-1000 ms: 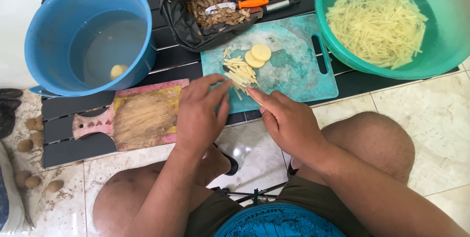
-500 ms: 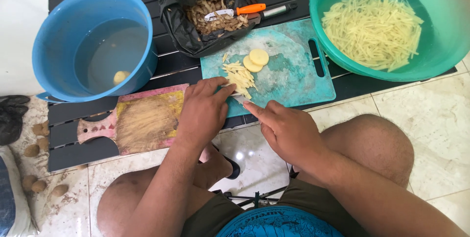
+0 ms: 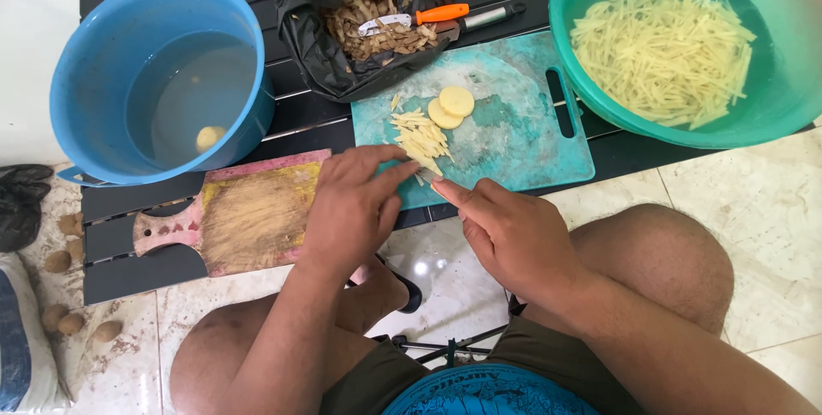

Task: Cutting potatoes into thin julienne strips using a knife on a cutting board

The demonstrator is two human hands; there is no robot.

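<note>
A teal cutting board (image 3: 514,145) lies on a dark slatted table. On it are a pile of cut potato strips (image 3: 419,137) and two round potato slices (image 3: 450,107). My left hand (image 3: 351,205) rests fingers-down on the board's near edge, just below the strips; anything under the fingers is hidden. My right hand (image 3: 509,231) is closed around a knife (image 3: 425,177), index finger stretched along it. Only a sliver of blade shows between the two hands.
A green basin (image 3: 771,115) of potato strips in water stands at the right. A blue bucket (image 3: 103,81) with water and one potato stands at the left. Between them, a black bag (image 3: 342,72) holds peelings and an orange-handled peeler. A worn wooden board (image 3: 240,218) lies beside my left hand. Potatoes lie on the floor.
Both hands have drawn back from the strip pile toward the board's near edge, so the strips now lie uncovered. The view has shifted slightly.
</note>
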